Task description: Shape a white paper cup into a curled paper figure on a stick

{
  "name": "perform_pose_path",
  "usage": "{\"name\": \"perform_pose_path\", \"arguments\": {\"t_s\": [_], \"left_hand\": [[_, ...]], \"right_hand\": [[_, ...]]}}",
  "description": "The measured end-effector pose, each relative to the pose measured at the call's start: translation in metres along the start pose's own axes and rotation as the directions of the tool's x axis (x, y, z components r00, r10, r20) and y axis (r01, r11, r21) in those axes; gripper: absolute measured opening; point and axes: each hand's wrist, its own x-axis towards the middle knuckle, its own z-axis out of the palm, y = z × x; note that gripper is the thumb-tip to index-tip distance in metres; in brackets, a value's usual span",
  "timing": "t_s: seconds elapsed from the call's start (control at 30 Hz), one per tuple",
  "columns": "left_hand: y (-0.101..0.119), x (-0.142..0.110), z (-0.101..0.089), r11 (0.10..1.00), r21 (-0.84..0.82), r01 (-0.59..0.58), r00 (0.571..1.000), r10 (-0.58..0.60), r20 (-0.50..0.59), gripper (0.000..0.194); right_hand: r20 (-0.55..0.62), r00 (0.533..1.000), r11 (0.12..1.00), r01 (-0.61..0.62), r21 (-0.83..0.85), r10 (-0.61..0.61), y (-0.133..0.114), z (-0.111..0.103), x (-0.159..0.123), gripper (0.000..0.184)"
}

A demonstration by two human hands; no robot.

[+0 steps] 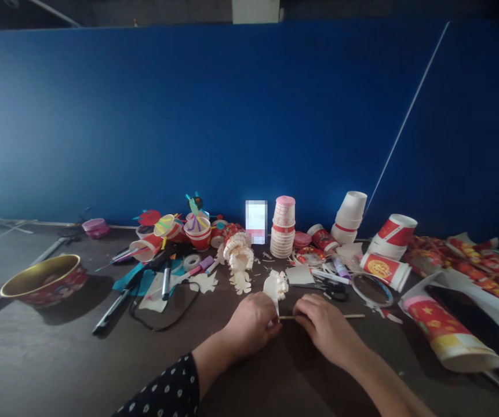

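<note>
Close in front of me, my left hand (pixel 252 322) is closed on the lower end of a white cut-paper piece (pixel 270 286). Tight curls run along the right side of this piece. My right hand (pixel 325 325) grips a thin wooden stick (pixel 354 316) with its fingers bent around it. The stick lies level, and its left tip reaches the fingers of my left hand. Just beyond stands a curled white paper form (pixel 239 258), with flat scalloped paper below it. Black-handled scissors (pixel 335 291) lie past my right hand.
A gold-rimmed bowl (pixel 43 284) stands left, near markers (pixel 166 280) and a black cord (pixel 179 318). Behind are decorated cups (pixel 197 233), a bright screen (pixel 256 221) and stacked cups (pixel 284 229). At right are a tape ring (pixel 371 289) and a red cup (pixel 447 330) on its side.
</note>
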Motion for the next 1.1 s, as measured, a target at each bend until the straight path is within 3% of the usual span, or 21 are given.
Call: {"name": "perform_pose_path", "arguments": {"t_s": [0.17,0.37,0.67,1.1], "left_hand": [[0.002,0.002,-0.003,0.999,0.022,-0.039,0.999,0.039,0.022,0.019],[0.002,0.001,-0.005,0.996,0.056,-0.073,0.997,0.071,0.034,0.005],[0.002,0.003,-0.007,0.999,-0.017,0.048,0.998,-0.047,0.046,0.011],[0.003,0.005,-0.019,1.000,-0.009,-0.011,0.994,0.012,0.109,0.009]], "right_hand": [[0.021,1.000,0.999,-0.024,0.022,0.023,0.005,0.002,0.001,0.016],[0.033,0.999,0.999,-0.003,0.044,0.001,0.005,0.003,0.002,0.015],[0.070,0.998,0.997,0.004,0.080,-0.009,0.005,0.003,0.002,0.016],[0.093,0.995,0.997,0.032,0.075,-0.039,0.001,0.001,0.001,0.017]]}}
